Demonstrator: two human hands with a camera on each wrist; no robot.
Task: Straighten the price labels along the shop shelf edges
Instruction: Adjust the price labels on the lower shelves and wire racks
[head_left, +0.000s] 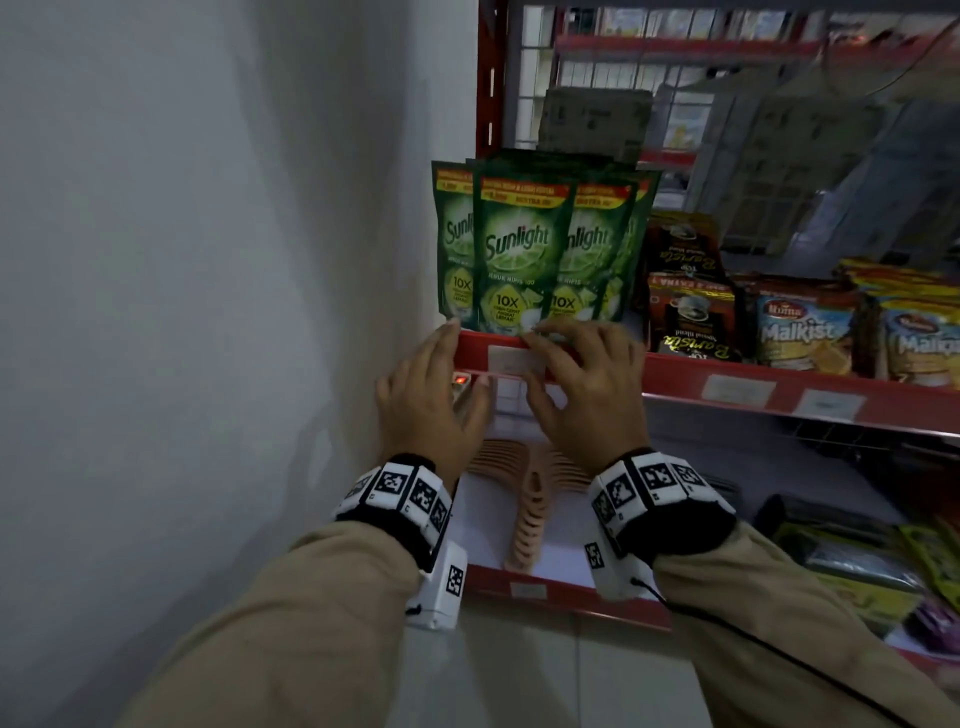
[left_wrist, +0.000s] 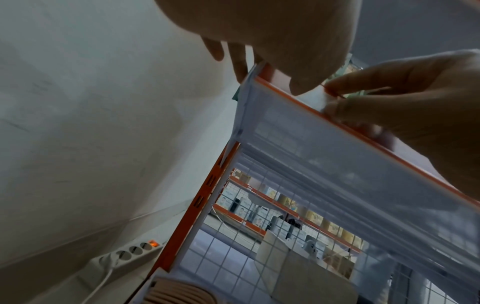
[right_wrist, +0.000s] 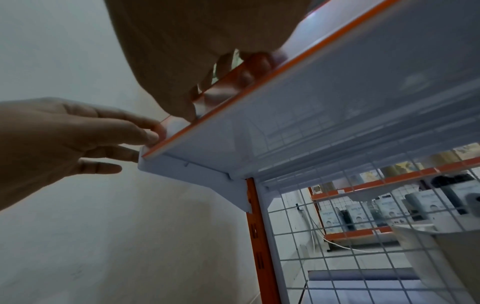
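Observation:
A white price label sits in the red shelf edge near its left end, below the green Sunlight pouches. My right hand curls over the edge from above. In the left wrist view its finger and thumb pinch the right end of the label. My left hand lies at the shelf's left end with fairly straight fingers. Its thumb tip presses on the strip beside the label. The label's print is hidden by the hands.
Two more labels sit further right on the same edge. Coffee packets and Malkist packs stand above them. A white wall closes the left side. A power strip lies on the floor by the wall.

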